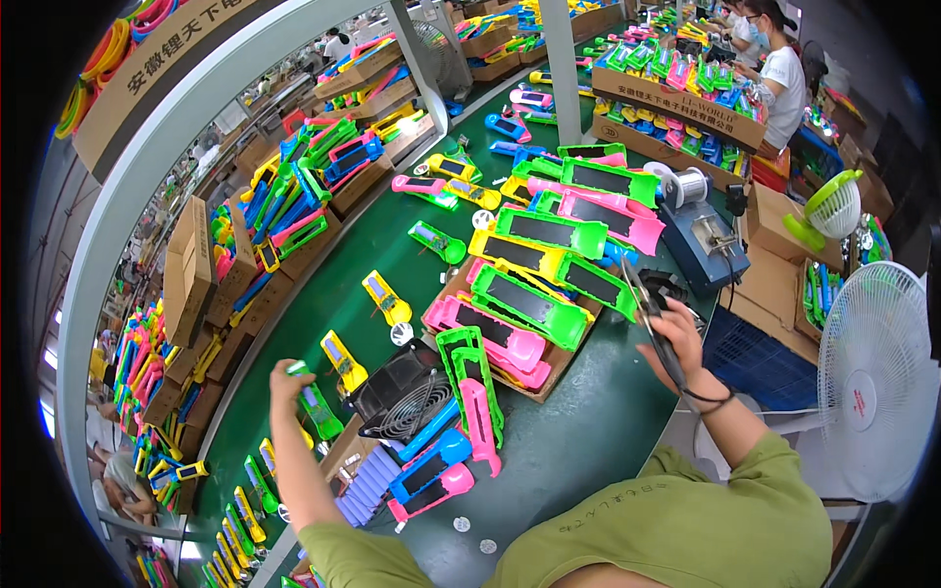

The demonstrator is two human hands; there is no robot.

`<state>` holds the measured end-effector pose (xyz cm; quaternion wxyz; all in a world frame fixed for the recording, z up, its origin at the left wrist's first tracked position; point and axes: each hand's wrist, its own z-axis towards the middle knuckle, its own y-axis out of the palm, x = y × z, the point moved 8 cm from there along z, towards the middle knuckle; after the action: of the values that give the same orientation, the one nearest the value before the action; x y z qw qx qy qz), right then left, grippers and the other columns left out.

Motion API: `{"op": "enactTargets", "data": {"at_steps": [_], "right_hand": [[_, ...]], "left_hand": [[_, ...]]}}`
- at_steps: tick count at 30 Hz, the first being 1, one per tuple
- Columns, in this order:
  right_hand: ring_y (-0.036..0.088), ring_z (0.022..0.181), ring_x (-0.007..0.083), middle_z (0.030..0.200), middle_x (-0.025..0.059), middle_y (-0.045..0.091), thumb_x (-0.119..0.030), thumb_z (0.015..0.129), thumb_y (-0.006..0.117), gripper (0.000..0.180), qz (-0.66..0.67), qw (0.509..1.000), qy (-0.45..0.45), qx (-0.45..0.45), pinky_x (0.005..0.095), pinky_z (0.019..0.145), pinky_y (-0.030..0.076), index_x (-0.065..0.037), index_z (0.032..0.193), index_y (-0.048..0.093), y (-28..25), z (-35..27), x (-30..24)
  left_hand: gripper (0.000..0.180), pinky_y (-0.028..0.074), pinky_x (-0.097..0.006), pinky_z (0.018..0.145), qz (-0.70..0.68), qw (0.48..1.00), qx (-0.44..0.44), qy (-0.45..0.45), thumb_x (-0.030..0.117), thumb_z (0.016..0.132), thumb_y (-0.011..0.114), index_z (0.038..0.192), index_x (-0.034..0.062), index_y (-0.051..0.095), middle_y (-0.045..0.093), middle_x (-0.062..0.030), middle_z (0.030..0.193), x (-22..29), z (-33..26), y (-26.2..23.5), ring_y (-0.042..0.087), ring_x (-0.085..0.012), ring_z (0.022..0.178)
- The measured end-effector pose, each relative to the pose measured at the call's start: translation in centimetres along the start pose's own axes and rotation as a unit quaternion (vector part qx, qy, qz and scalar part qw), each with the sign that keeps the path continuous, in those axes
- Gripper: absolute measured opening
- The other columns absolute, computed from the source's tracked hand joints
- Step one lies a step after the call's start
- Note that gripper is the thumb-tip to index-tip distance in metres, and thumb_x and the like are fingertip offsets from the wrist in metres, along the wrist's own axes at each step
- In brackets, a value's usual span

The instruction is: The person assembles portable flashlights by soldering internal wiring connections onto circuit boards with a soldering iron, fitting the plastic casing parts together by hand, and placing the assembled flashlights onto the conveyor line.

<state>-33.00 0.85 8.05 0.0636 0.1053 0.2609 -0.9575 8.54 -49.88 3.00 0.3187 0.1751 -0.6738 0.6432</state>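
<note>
My left hand [287, 380] reaches out to the green conveyor belt [588, 431] and grips a green plastic handle-shaped piece [316, 408] lying there. My right hand [674, 333] is raised at the right of the bench, closed around a thin dark tool with a long tip [647, 312], its cable looping round my wrist. Between my hands lies a cardboard tray stacked with green, yellow and pink plastic housings [529, 304], and a small black fan [400, 392] sits in front of it.
Several yellow and green pieces [387, 299] lie spaced along the belt. Boxes of coloured parts [294, 206] line the far side. A blue soldering station [701, 245] stands at the right, a white fan [875, 382] beside me. Another person [779, 69] works at the back.
</note>
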Motion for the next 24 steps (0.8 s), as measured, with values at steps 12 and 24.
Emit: {"op": "enactTargets", "data": {"at_steps": [12, 24], "right_hand": [[0.050, 0.099, 0.0363, 0.108, 0.0183, 0.052, -0.004, 0.064, 0.070, 0.053, -0.119, 0.987, -0.002, 0.106, 0.0458, 0.089, 0.039, -0.005, 0.111, 0.044, 0.9, 4.0, 4.3], [0.055, 0.093, 0.0264, 0.100, 0.0112, 0.056, 0.003, 0.067, 0.056, 0.050, -0.103, 0.988, -0.103, 0.058, 0.0430, 0.092, 0.036, -0.004, 0.115, 0.045, 2.5, 5.6, 5.7]], "left_hand": [[0.013, 0.039, -0.027, 0.069, -0.030, 0.989, 0.121, 0.082, 0.008, 0.067, 0.063, 0.072, 0.0002, 0.055, 0.055, -0.0035, 0.073, 10.3, -26.9, -15.7, 0.049, -0.0128, 0.072], [0.011, 0.038, -0.031, 0.082, -0.184, 0.961, 0.198, -0.056, 0.004, 0.073, 0.065, 0.082, 0.0014, 0.060, 0.058, -0.0070, 0.079, 7.4, -47.6, 12.0, 0.053, -0.0186, 0.078]]}}
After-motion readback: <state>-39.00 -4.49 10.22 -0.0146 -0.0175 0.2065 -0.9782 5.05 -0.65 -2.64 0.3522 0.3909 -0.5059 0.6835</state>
